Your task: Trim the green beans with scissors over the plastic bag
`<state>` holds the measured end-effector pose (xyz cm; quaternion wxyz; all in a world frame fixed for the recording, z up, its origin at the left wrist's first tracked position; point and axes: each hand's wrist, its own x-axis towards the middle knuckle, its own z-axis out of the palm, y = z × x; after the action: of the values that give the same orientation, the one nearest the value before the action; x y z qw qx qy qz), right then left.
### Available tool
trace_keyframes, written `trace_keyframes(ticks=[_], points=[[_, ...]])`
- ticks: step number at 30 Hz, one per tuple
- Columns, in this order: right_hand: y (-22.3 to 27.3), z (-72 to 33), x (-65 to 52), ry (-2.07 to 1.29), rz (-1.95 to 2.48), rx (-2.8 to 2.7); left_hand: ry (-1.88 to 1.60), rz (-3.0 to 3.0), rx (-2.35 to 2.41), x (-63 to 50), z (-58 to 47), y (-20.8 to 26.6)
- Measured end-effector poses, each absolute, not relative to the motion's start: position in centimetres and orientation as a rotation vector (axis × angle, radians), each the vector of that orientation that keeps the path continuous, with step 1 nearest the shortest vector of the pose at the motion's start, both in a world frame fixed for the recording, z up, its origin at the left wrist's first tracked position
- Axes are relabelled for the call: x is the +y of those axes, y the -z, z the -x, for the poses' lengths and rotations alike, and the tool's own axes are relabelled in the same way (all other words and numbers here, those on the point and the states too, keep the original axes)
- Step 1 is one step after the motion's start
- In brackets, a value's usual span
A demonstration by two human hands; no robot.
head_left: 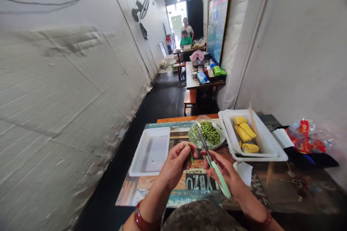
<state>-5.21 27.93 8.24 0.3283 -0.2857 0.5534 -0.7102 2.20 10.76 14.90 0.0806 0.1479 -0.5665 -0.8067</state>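
Note:
My left hand (176, 160) is closed, pinching a green edamame pod (192, 157) between thumb and fingers. In my right hand (226, 169) is a pair of scissors (220, 179) with mint-green handles. Their metal blades point up and away, in front of a clear plastic bag (193, 136) full of edamame pods (209, 133). Both hands are above the table, close together, with the scissors a little to the right of the held pod. To the left of my left hand lies a shallow white tray (156, 149) with a few small dark specks in it.
Stacked white trays (227, 143) on the right hold corn pieces (243, 133) and wooden sticks (255, 128). Beyond them lie red-and-clear plastic packages (309, 137). A white paper (244, 172) is near my right hand. Farther back, another table (191, 81) bears goods; two people (186, 36) are behind.

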Motion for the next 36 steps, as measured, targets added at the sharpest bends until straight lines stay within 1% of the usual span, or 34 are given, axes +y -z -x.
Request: trace_keyframes(ticks=[4,8,14,19,24,29,36], points=[[-7.9,6.1,28.9,1.850,0.736,1.442,2.400,-0.517,-1.646,11.8,-1.3,-15.1],[-7.6,6.7,29.0,1.863,0.694,1.386,2.439,-0.571,-1.473,12.0,-0.4,-15.3],[-8.5,7.2,28.1,1.839,0.674,1.364,2.449,-0.613,-1.325,11.5,1.0,-15.5],[-8.2,7.3,27.4,1.810,0.752,1.534,2.497,-0.567,-1.307,10.9,2.3,-15.3],[-7.3,8.0,27.2,1.728,0.842,1.815,2.494,-0.546,-1.355,10.4,3.4,-14.5],[-7.4,8.5,26.6,1.640,0.896,2.067,2.501,-0.587,-1.410,10.1,3.9,-14.1],[-7.8,8.9,26.3,1.525,1.115,2.303,2.470,-0.609,-1.472,9.4,4.2,-13.4]])
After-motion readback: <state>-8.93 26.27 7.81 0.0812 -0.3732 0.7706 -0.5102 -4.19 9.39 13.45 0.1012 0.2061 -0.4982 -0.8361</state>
